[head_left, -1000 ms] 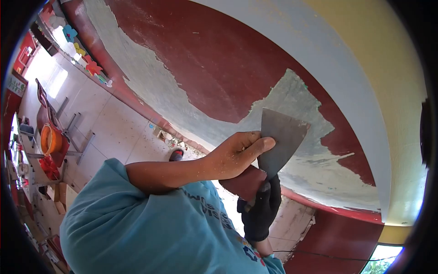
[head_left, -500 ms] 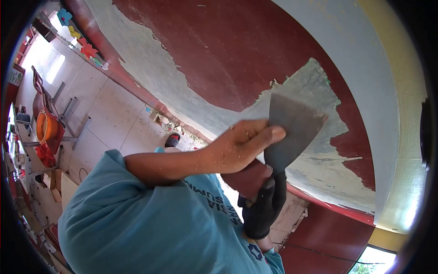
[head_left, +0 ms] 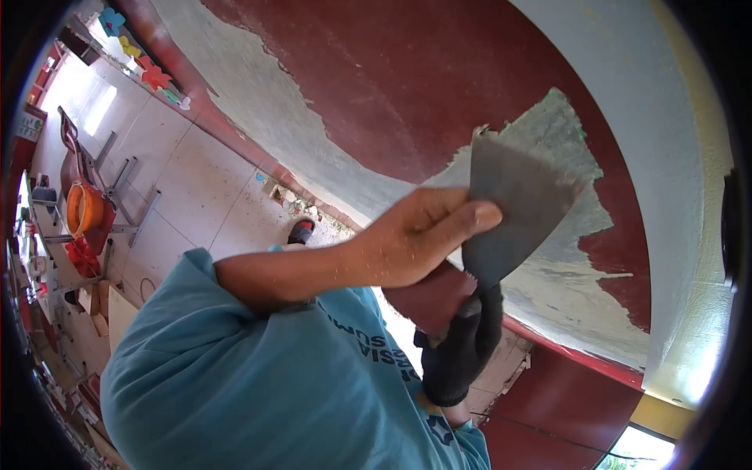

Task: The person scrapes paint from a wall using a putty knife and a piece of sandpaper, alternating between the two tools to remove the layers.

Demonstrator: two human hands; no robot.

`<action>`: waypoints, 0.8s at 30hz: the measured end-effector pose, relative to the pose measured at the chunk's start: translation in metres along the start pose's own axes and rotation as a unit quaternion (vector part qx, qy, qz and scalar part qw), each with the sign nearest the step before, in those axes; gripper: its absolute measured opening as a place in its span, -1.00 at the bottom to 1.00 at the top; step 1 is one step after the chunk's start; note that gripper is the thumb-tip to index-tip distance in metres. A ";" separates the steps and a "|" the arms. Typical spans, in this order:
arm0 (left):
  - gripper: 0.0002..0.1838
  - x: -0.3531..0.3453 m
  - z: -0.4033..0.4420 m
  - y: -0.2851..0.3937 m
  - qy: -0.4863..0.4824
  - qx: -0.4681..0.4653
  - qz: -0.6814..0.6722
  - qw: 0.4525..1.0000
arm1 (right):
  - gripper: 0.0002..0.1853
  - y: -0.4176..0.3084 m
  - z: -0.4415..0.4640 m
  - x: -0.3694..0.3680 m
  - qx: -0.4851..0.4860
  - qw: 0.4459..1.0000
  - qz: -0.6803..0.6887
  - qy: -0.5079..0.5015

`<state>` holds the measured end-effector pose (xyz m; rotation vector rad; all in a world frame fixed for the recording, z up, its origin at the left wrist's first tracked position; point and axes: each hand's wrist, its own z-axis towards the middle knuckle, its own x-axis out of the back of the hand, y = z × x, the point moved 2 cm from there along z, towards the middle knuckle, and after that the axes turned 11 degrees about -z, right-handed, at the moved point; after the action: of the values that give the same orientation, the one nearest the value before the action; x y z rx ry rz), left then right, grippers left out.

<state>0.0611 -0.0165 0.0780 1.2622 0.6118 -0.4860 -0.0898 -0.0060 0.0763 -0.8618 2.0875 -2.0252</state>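
Note:
A wide scraper [head_left: 521, 207] with a flat grey metal blade is held up in front of the wall. My bare left hand [head_left: 427, 239] pinches the blade's near edge, thumb on its face and fingers curled. My right hand [head_left: 462, 345], in a black glove, is closed around the narrow end of the scraper; the handle is hidden. A dark red sheet-like piece [head_left: 431, 296] with a ragged edge shows between my two hands; its kind and which hand holds it I cannot tell. Behind the blade, the dark red wall [head_left: 376, 86] has a bare grey-green patch [head_left: 552, 121] with jagged edges.
A pale stripped band [head_left: 258, 86] runs along the wall's lower part. Debris [head_left: 294, 200] lies at its foot on the tiled floor [head_left: 188, 172], near a shoe [head_left: 301, 230]. To the left stand a chair with an orange bowl [head_left: 82, 210] and cluttered furniture. Paper flowers [head_left: 155, 76] hang at upper left.
My hands and the scraper have moved slightly up and to the right in view, the blade higher against the patch. The grip looks the same. The view has shifted a little.

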 end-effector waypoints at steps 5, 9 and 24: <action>-0.67 0.009 -0.001 -0.017 0.004 0.030 -0.018 0.999 | -0.55 -0.002 -0.003 -0.005 -0.030 0.999 0.017 0.013; -0.67 0.011 -0.006 -0.011 -0.009 0.067 0.020 0.997 | -0.57 0.004 -0.001 -0.009 0.001 0.999 -0.021 0.045; -0.69 0.020 -0.002 -0.015 -0.020 0.084 0.004 0.996 | -0.62 -0.002 0.002 -0.011 -0.033 0.997 0.054 0.033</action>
<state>0.0664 -0.0187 0.0537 1.4096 0.5402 -0.5634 -0.0787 -0.0028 0.0741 -0.6846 2.1947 -1.9670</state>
